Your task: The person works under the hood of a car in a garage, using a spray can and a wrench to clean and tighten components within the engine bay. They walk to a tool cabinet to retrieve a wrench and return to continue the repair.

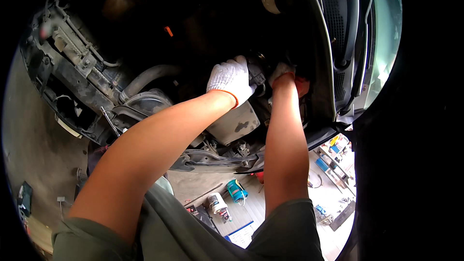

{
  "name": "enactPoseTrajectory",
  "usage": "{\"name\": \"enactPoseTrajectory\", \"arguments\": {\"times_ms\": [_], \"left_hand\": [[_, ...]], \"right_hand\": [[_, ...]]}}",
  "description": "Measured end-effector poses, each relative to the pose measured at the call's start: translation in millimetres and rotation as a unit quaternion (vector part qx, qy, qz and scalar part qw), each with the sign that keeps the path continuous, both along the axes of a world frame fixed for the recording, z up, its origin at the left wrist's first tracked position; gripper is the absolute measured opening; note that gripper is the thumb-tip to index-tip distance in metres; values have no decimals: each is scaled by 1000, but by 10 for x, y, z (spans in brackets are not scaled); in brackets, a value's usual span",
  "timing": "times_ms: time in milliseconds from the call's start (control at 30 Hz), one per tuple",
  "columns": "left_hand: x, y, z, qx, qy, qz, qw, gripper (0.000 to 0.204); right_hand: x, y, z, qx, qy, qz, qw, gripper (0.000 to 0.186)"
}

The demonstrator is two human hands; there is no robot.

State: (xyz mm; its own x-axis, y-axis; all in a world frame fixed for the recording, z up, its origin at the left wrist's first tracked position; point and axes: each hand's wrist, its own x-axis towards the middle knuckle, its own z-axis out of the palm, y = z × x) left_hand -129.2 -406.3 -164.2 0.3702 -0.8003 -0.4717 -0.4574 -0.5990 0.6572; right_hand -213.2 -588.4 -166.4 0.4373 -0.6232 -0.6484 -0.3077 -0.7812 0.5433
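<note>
Both my hands reach into a car's engine bay, in white knit gloves with orange cuffs. My left hand (pixel 229 78) is closed, fingers curled and thumb bent around the near side of a dark grey engine part (pixel 256 73). Just below it sits a grey box-shaped cover (pixel 235 123) with dark smudges. To the right, my right hand (pixel 282 73) goes down into shadow beside that dark part. Its fingers are hidden, so what it touches does not show. A red piece (pixel 302 87) lies close to its wrist.
A thick grey hose (pixel 150 78) and the radiator support (pixel 72 43) are on the left. A ratchet-like tool handle (pixel 109 122) stands near the left fender. The windshield cowl (pixel 333 19) borders the right. Below, a teal container (pixel 237 191) and a white bucket (pixel 217 203) stand beyond the fender.
</note>
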Motion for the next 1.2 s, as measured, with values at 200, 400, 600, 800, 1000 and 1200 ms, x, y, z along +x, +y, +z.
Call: {"name": "enactPoseTrajectory", "arguments": {"times_ms": [200,400,600,800,1000,1200], "left_hand": [[-79,-44,69,-6,-4,-19,1000,72],[6,-10,112,-1,19,-13,1000,73],[23,44,74,-18,18,-6,1000,72],[341,54,66,-4,242,-4,970,107],[401,-294,-494,-39,509,96,854,114],[411,-417,-346,-73,470,88,875,96]], "right_hand": [[-441,-221,-322,-61,129,124,982,76],[-290,-39,-122,-79,140,72,984,71],[-395,-103,-261,-74,140,84,984,69],[-645,-207,-447,-76,159,156,972,68],[-464,-144,-226,-216,328,454,799,68],[-372,27,-217,-370,573,702,-204,69]]}}
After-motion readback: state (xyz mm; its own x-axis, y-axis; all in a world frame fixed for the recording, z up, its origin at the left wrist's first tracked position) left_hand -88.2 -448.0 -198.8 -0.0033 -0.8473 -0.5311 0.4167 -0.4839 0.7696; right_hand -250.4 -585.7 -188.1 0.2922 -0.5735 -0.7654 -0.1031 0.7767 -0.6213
